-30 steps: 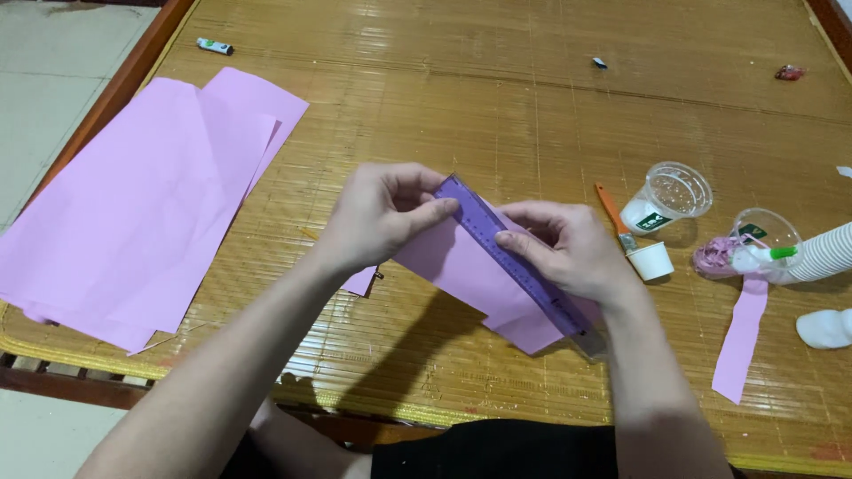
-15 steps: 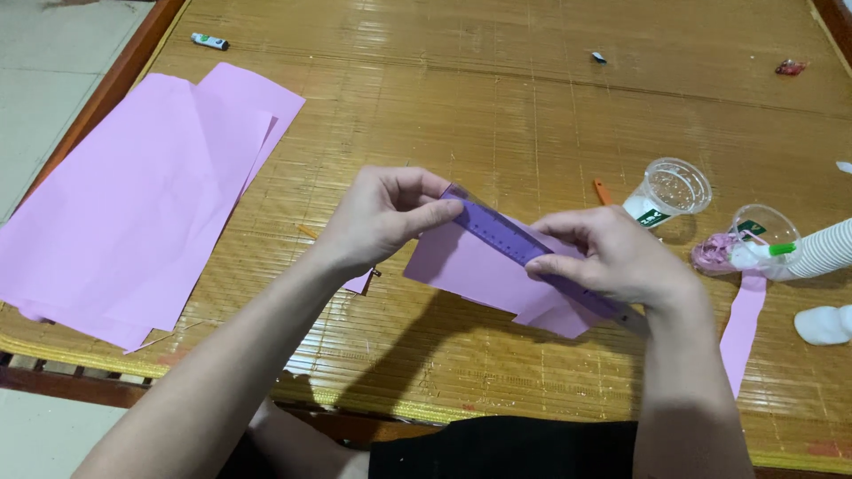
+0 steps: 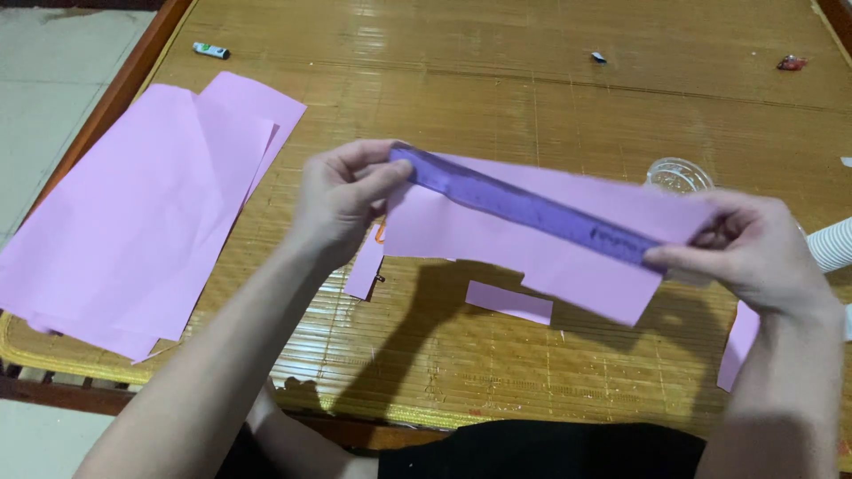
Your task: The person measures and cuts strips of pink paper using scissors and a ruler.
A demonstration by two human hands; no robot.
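My left hand (image 3: pixel 344 200) pinches the left end of a translucent purple ruler (image 3: pixel 524 206) together with a pink paper sheet (image 3: pixel 497 239). My right hand (image 3: pixel 750 253) grips the right end of the same ruler and paper. The ruler lies along the paper, slanting down to the right, and both are held up above the bamboo mat (image 3: pixel 550 98). The paper hangs below the ruler with a stepped, cut lower edge.
A stack of large pink sheets (image 3: pixel 142 213) lies at the left. Small pink offcuts (image 3: pixel 508 302) rest on the mat under the held paper. A clear plastic cup (image 3: pixel 678 175) shows behind the paper. A pink strip (image 3: pixel 738 341) lies at the right; small items lie at the far edge.
My hands have moved apart, the right one sliding out to the ruler's far end. Ruler and paper now stretch out wide and higher above the mat, hiding the cups.
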